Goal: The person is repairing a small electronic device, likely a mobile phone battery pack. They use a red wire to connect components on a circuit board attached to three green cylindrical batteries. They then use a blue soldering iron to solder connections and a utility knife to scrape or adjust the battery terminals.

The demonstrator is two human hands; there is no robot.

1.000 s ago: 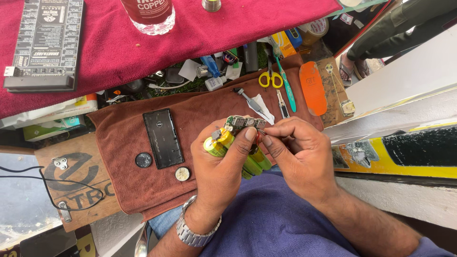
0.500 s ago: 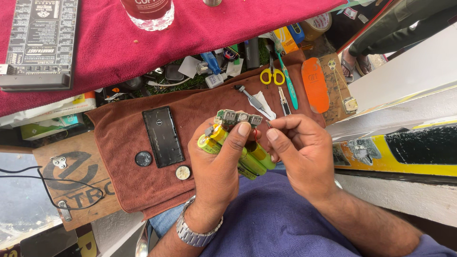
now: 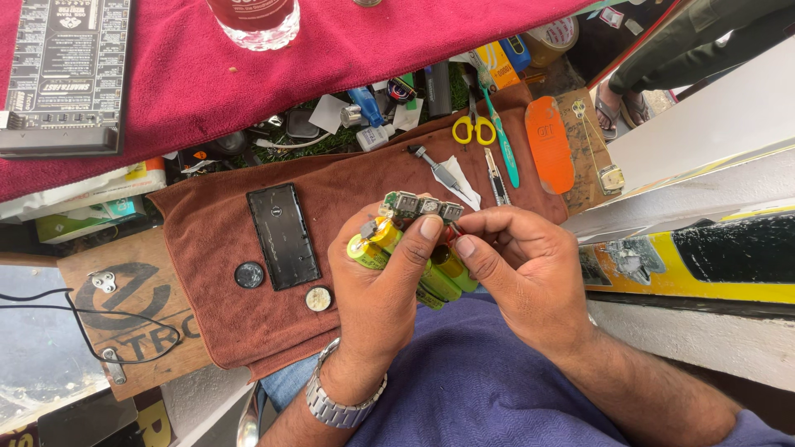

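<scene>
Gripping a green battery pack (image 3: 435, 277), the left hand (image 3: 385, 281) thumbs its circuit board (image 3: 421, 204). The right hand (image 3: 517, 265) pinches the board's edge. Brown towel (image 3: 240, 323) lies open beneath.

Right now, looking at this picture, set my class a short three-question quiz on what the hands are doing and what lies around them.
1. True or false: the left hand grips the green-yellow battery cells.
2. Which colour are the handles of the scissors beyond the brown towel? A red, B yellow, C black.
3. Fill in: the right hand has its fingers at the small ____ on top of the cells.

Key
1. True.
2. B.
3. Circuit board; the exact contact is hidden by the fingers.
</scene>
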